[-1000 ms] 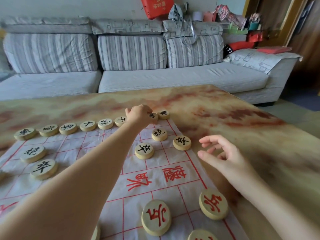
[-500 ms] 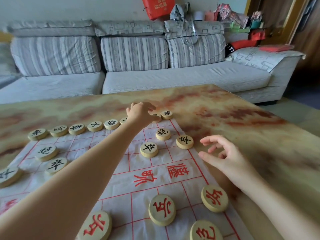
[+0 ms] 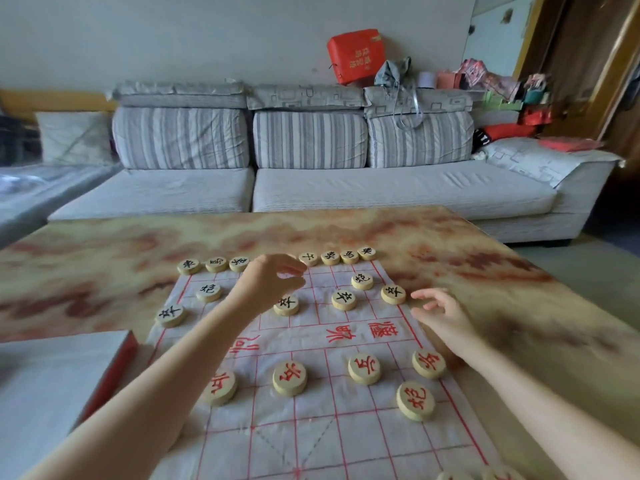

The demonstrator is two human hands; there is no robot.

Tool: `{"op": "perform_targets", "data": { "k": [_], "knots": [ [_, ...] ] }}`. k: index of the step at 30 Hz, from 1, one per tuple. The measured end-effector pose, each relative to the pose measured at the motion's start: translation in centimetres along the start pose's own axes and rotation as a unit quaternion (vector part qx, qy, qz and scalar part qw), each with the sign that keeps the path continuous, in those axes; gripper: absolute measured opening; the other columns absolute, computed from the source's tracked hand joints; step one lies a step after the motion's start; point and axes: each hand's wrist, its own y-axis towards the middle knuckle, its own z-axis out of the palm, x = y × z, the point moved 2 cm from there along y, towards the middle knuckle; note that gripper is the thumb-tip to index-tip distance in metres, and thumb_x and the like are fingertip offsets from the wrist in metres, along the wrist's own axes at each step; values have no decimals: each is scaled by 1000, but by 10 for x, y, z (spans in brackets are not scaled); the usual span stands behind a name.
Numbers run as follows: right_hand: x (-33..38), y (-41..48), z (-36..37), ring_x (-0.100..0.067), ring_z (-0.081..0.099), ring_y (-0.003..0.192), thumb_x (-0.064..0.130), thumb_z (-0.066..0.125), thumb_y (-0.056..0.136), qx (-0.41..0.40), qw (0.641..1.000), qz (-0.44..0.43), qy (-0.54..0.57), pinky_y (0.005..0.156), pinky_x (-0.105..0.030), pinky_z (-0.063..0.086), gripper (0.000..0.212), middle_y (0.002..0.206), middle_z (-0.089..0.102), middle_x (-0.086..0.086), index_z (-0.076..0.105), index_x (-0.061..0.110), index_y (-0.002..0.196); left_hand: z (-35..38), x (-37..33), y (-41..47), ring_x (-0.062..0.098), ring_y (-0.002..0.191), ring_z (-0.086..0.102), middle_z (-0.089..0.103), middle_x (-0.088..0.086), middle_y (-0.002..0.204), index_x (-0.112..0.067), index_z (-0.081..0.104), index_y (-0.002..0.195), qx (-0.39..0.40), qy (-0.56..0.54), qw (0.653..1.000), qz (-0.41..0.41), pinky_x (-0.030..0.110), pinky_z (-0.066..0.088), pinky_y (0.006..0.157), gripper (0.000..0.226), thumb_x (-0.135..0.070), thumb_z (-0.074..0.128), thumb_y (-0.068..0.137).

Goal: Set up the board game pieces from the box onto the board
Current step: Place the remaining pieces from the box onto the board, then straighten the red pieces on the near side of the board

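While left hand (image 3: 273,282) hovers over board (image 3: 346,427), fingers curled, contents unclear, right hand (image 3: 440,313) spread.

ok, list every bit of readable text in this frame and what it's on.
"車", "馬", "象", "士": black back-row pieces; the middle ones are hidden by the left hand.
"砲": two black cannons.
"卒": four black pawns.
"兵": four red pawns.
"炮": red cannon.
"漢界": board, red, upside down; the word beside it is partly hidden.
Red box on the sofa: yellow characters, too blurred to read.
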Motion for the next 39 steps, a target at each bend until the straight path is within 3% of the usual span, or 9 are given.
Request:
{"op": "perform_targets", "data": {
  "k": [3, 7, 14, 18, 21, 26, 29, 35, 39],
  "knots": [
    [32, -25, 6, -11, 50, 94, 9, 66, 81, 27, 998, -61, -7, 74, -16, 36, 20, 101, 53, 8, 65, 23, 95, -18, -1, -40, 14, 96, 65, 71, 4, 101, -11, 68, 103, 2, -35, 999, -7, 17, 44, 88, 24, -8, 69, 79],
    [70, -67, 23, -7, 48, 94, 11, 68, 80, 76, 993, -93, 19, 77, -13, 37, 23, 102, 51, 11, 64, 29, 94, -33, 7, -95, 11, 97, 64, 69, -1, 103, -14, 67, 105, 13, -26, 999, -25, 23, 48, 91, 25, -11, 68, 80],
    [115, -139, 56, -4, 45, 88, 23, 68, 81, 168, 980, -103, -21, 80, -17, 37, 22, 96, 48, 20, 62, 37, 97, -65, 35, -186, -2, 91, 62, 68, -16, 96, -27, 68, 98, -31, -31, 997, -63, 9, 42, 81, 22, -14, 68, 80],
    [137, -174, 84, -2, 41, 113, 33, 63, 83, 233, 962, -132, -48, 94, -23, 35, 23, 113, 50, 23, 60, 36, 106, -71, 50, -234, -6, 87, 60, 66, -19, 91, -35, 66, 91, -69, -50, 992, -96, 5, 42, 70, 25, -14, 70, 79],
    [148, -196, 107, -4, 36, 118, 33, 64, 84, 268, 952, -138, -53, 100, -24, 27, 25, 106, 39, 30, 58, 36, 108, -71, 60, -263, -10, 85, 58, 66, -19, 93, -31, 68, 97, -100, -38, 988, -113, 2, 41, 69, 24, -15, 69, 79],
    [161, -224, 140, 1, 36, 114, 38, 63, 84, 285, 940, -178, -63, 94, -16, 23, 32, 100, 38, 35, 57, 33, 115, -75, 70, -299, -1, 89, 55, 64, -21, 93, -33, 66, 101, -189, -19, 975, -117, 14, 38, 76, 26, -14, 64, 83],
    [166, -238, 158, -1, 37, 112, 43, 62, 82, 279, 934, -206, -87, 91, -18, 29, 36, 98, 37, 36, 56, 34, 116, -78, 79, -316, -7, 89, 51, 63, -24, 94, -35, 66, 100, -220, -35, 965, -139, 17, 37, 78, 27, -14, 64, 84],
    [176, -245, 191, -7, 35, 115, 63, 59, 73, 247, 929, -236, -140, 96, -26, 36, 58, 115, 51, 18, 54, 32, 121, -78, 88, -330, 3, 94, 52, 61, -19, 94, -44, 62, 96, -193, -19, 967, -165, 22, 37, 83, 31, -16, 67, 81],
    [177, -247, 208, -8, 34, 113, 70, 56, 69, 209, 919, -275, -188, 96, -25, 34, 66, 118, 53, 15, 51, 30, 121, -78, 87, -333, -5, 99, 50, 57, -31, 97, -45, 62, 97, -180, 5, 974, -139, 16, 37, 80, 33, -22, 73, 76]
  ]
}}
